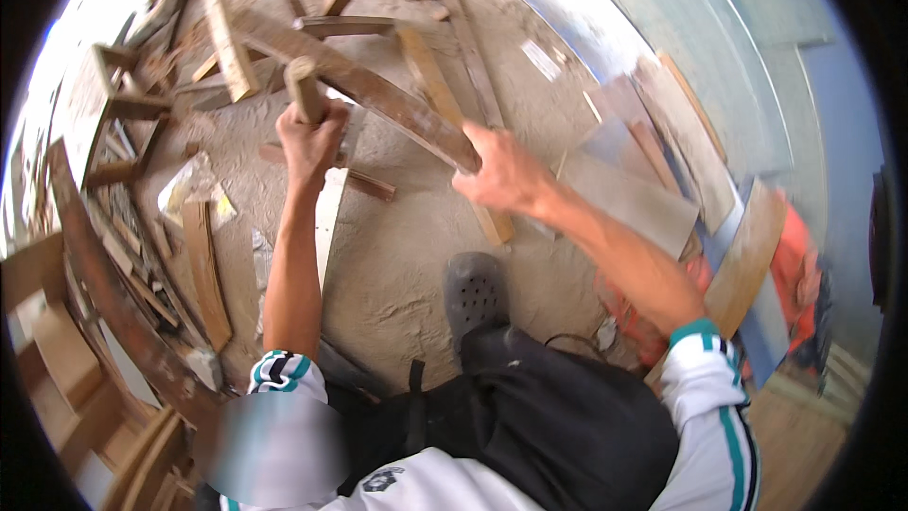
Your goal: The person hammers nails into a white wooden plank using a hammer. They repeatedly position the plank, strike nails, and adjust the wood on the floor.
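Note:
My left hand [312, 137] is closed round a thick, pale wooden handle [303, 85], whose top end sticks up out of the fist. What is at the handle's lower end is hidden by the hand. A long brown wooden plank [378, 95] slants from the upper left toward me. My right hand [501, 170] grips the near end of this plank, thumb on top. Under the left hand, a short brown wood piece [369, 185] and a narrow white strip [328, 218] lie on the ground.
Loose boards and wooden frames [123, 123] crowd the left side. A pale board [426, 76] lies beyond the right hand. Sheets and panels [634, 199] lean at the right near an orange bag [794, 265]. My grey clog [476, 293] stands on the dusty ground [388, 274].

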Available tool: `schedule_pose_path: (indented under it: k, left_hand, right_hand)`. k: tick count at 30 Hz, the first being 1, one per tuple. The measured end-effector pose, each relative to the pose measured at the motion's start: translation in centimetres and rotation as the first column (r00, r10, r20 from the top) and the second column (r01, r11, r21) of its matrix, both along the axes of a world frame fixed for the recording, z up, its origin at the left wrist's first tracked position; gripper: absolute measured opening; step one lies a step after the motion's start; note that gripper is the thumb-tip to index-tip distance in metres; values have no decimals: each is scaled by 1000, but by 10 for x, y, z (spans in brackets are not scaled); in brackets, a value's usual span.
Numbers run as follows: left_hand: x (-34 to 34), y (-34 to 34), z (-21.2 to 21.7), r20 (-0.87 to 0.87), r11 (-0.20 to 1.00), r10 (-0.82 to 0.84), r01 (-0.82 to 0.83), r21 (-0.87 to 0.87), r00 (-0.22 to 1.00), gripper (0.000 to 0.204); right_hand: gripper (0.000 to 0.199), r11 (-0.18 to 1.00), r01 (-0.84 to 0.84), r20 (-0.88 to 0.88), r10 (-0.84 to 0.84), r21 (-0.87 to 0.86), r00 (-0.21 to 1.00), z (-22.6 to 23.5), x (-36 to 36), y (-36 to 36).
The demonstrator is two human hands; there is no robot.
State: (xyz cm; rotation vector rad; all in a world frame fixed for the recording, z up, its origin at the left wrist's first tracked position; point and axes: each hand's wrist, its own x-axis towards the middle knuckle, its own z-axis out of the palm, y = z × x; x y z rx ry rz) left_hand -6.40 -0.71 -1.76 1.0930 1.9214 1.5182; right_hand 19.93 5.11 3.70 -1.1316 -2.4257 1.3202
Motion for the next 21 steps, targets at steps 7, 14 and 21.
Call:
schedule_pose_path:
  k: [7,14,21]
  left_hand:
    - [-3,5,-6,47,999,-45,45,10,998,27]
    - [-19,6,-18,43,1000,-5,5,-2,999,27]
    - [-10,2,-18,-19,999,7,-6,45,1000,19]
  right_hand:
    - [33,908,273,-54,-305,-318,951,18,-1,28]
    - [41,892,311,22,-322,-329,947,24,-13,42]
    - [34,993,-44,25,41,109,999,6,-16,36]
